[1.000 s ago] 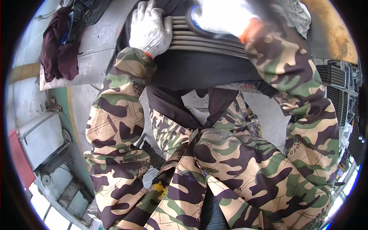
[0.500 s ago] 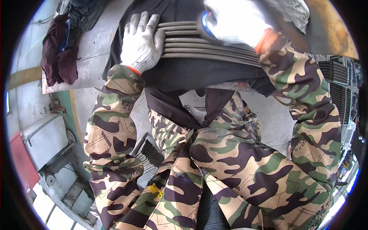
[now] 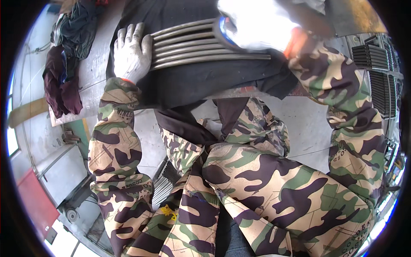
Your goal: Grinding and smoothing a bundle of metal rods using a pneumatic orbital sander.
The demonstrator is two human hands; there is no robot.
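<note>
A grey metal grille [image 3: 192, 45] of several long parallel bars lies on a black cloth [image 3: 205, 81] spread over the table [image 3: 92, 73]. My left hand [image 3: 130, 51], in a white glove, lies flat on the grille's left end with its fingers spread. My right hand [image 3: 257, 25], also gloved and washed out by glare, rests over the grille's right part. It seems to grip a round pad with a blue edge [image 3: 223, 26] against the bars. Camouflage sleeves and trousers fill the lower half of the view.
A heap of dark red and grey rags [image 3: 64, 64] lies at the table's left edge. More black ribbed grilles [image 3: 379, 77] are stacked at the right. A red panel [image 3: 32, 201] stands low on the left, and a small yellow thing [image 3: 168, 212] lies on the floor.
My left hand has slid left along the grille to its end, so more of the bars show between my hands. My right hand stays over the right part.
</note>
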